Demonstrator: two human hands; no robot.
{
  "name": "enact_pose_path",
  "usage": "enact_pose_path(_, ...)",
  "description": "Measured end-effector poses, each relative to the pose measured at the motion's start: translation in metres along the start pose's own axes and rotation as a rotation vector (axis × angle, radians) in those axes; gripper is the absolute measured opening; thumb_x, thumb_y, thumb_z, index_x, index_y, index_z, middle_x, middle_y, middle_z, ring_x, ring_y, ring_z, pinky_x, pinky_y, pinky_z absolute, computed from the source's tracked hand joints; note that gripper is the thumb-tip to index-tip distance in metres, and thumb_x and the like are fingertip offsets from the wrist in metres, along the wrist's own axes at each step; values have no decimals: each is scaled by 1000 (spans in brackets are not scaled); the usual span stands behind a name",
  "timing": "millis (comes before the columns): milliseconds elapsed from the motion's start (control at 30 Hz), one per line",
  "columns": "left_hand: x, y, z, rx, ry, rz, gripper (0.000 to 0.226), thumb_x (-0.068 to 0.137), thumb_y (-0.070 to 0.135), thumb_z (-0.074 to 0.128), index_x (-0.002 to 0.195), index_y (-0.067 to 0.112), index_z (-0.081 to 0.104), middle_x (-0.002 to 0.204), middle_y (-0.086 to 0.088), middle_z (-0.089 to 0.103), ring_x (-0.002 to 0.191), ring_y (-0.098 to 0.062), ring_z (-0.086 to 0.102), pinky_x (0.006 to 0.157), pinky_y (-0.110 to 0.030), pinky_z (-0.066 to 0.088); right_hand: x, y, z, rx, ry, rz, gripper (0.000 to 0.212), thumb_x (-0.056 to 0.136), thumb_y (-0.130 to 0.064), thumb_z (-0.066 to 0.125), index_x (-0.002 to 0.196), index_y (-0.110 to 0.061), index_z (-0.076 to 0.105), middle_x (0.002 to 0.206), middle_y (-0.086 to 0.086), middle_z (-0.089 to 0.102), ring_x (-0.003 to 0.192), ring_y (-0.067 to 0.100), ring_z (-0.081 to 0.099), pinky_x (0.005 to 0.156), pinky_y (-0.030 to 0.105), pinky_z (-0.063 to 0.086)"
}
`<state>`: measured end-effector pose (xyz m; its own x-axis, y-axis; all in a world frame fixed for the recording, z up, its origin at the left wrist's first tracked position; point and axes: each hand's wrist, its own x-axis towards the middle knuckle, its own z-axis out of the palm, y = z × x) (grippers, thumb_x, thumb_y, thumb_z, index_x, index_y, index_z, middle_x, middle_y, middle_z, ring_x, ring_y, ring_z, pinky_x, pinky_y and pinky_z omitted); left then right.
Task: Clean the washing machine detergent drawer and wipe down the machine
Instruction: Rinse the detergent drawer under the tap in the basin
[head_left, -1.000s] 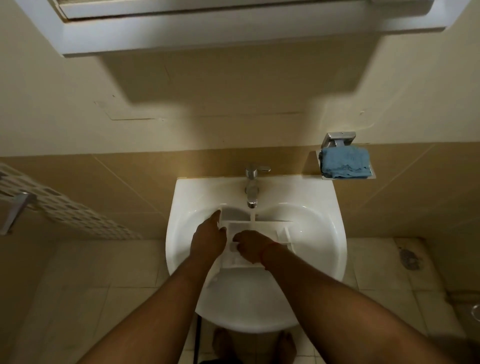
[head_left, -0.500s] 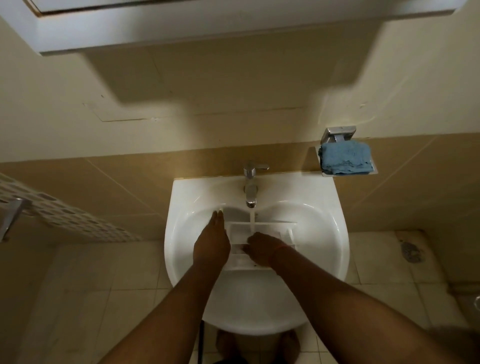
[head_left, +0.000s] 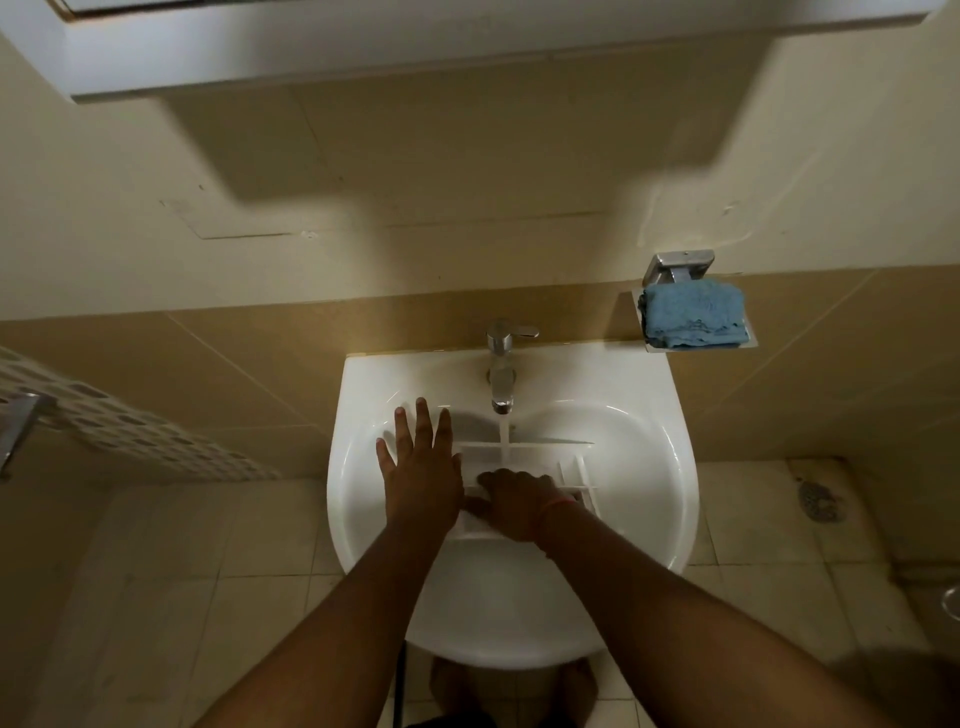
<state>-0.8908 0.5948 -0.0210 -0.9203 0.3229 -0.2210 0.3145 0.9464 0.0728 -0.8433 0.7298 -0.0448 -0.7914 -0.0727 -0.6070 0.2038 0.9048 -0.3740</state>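
Observation:
The white detergent drawer (head_left: 540, 462) lies in the white sink (head_left: 649, 467), under water running from the chrome tap (head_left: 501, 374). My left hand (head_left: 421, 467) is spread flat with straight fingers at the drawer's left end, over the basin. My right hand (head_left: 514, 504) rests on the drawer's near part, fingers bent down into a compartment; its fingertips are hidden. An orange band circles the right wrist.
A folded blue cloth (head_left: 691, 317) sits on a metal wall tray at the right of the sink. A perforated white basket (head_left: 130, 436) stands at the left. A floor drain (head_left: 818, 501) lies at the right. A cabinet overhangs above.
My left hand has opened out, its fingers now spread and straight beside the drawer. My right hand has shifted slightly toward the drawer's near left part.

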Motion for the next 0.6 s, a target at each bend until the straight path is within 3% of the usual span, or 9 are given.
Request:
enact_pose_path(133,1,-3,1,15,8,11,66,101,57,19,158,25,7,165,-7,-9,150,-34,-12,117,-58,-2,-2,-7,6,6,69,-103,60,96,-64,34,141,-26,44,138,6,56,118,29,58,103,46,43)
enact_pose_path(333,3,-6,-6,58,2,25,79,88,68,-1,156,30,-2,164,-4,-17,149,-31,-20,117,-60,-7,-15,36,-2,-68,48,211,74,91,-74,22,126,-20,56,132,10,58,123,30,51,106,49,35)
enact_pose_path(500,4,-1,-5,62,-54,38,72,94,66,3,156,30,-6,163,-3,-21,148,-30,-24,119,-59,-6,-1,-19,1,30,38,-33,58,98,-59,35,135,-17,49,128,11,58,112,30,58,101,49,43)
enact_pose_path(600,4,-1,-4,71,-66,51,67,98,60,9,156,29,-6,163,-3,-19,148,-29,-23,119,-57,-7,4,-15,1,127,15,-47,56,97,-60,37,132,-19,54,127,9,59,110,28,59,100,48,46)
